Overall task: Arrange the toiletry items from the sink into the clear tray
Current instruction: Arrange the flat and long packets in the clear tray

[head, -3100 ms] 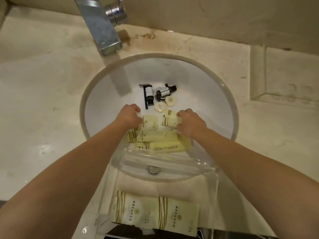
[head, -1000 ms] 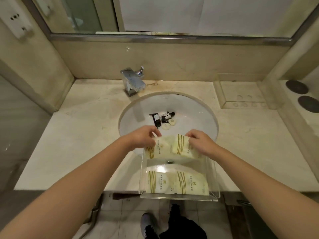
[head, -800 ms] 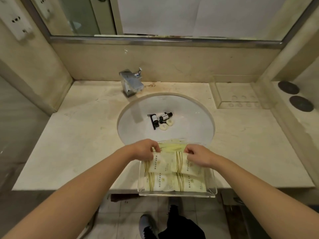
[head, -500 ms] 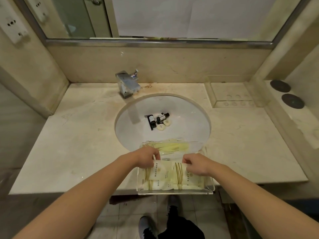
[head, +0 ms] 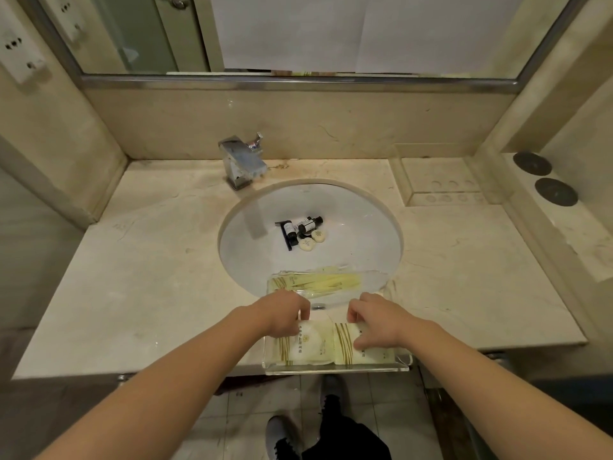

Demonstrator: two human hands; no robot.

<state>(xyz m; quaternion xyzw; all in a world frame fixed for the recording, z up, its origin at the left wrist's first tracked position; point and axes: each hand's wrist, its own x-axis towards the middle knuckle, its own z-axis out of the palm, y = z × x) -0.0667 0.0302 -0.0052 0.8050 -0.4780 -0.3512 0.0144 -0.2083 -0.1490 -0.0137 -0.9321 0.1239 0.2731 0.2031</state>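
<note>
A clear tray [head: 335, 370] sits at the counter's front edge, partly over the white sink [head: 374, 227]. Pale yellow striped packets [head: 311, 343] lie flat in it. My left hand [head: 287, 313] pinches the far edge of the left packet, and my right hand [head: 376, 323] grips the right packet [head: 378, 353], both fingers curled down inside the tray. Long yellow packets [head: 315, 282] show through the tray's far wall. Deeper in the sink lie small dark bottles [head: 300, 227] and two round cream soaps [head: 313, 240].
A chrome faucet [head: 242, 164] stands behind the sink on the left. A second clear tray [head: 441, 180] rests at the back right of the marble counter [head: 139, 277]. Two dark round discs [head: 544, 177] sit on the right ledge. A mirror hangs above.
Both hands lifted two packets out of the sink, carried them toward me and lowered them into the tray on top of the packets there. My view pulled back from the sink.
</note>
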